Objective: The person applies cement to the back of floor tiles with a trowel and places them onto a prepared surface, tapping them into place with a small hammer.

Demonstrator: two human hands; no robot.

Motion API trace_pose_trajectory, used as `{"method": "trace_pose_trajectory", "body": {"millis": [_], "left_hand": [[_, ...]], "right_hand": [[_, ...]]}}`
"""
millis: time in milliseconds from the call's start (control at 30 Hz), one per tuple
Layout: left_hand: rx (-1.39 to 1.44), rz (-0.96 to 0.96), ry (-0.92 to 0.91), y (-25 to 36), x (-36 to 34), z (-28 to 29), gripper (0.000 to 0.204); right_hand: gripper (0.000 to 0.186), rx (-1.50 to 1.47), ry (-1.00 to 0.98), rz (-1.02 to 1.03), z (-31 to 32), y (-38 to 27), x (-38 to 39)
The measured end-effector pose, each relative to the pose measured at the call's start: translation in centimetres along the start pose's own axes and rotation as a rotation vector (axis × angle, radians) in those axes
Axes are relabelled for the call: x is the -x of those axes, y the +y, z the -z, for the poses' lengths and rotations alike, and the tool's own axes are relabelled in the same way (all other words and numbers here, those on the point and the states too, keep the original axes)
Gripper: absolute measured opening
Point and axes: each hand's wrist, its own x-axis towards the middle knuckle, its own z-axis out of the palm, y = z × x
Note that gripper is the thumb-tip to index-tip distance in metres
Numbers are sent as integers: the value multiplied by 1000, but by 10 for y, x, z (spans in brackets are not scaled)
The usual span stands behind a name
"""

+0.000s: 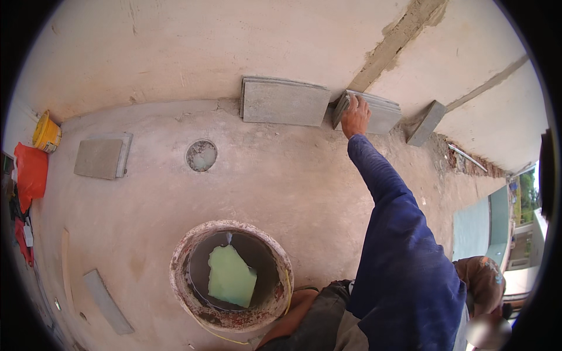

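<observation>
My right arm, in a dark blue sleeve, stretches away toward the wall. At its end my right hand [355, 116] has its fingers bent over the upper left edge of a stack of grey tiles [383, 117] leaning there. Just left of it, another stack of larger grey tiles [285, 102] leans against the same wall. To the right a narrow grey tile strip [426, 123] is propped at a slant. My left hand is out of the picture. Near my bent leg stands a stained round bucket [178, 275] of dark liquid, with a pale green patch, perhaps a reflection, on its surface.
Two grey tiles [98, 158] lie on the floor at left, near a round floor opening [202, 155]. A yellow bucket [47, 133] and an orange bag [30, 175] stand at far left. A grey strip [108, 302] lies at lower left. Another person [481, 285] shows at lower right.
</observation>
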Motion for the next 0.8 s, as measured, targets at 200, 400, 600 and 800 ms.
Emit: {"method": "trace_pose_trajectory", "body": {"millis": [200, 400, 600, 800], "left_hand": [[-38, -9, 25, -14, 13, -11, 43], [-80, -57, 136, -26, 11, -5, 46], [-163, 208, 150, -39, 47, 41, 49], [-79, 178, 259, -126, 14, 11, 39]], "right_hand": [[55, 142, -185, 77, -6, 121, 0], [53, 5, -191, 82, 4, 84, -6], [41, 94, -439, 279, -24, 128, -16], [36, 97, -266, 659, -53, 182, -91]]}}
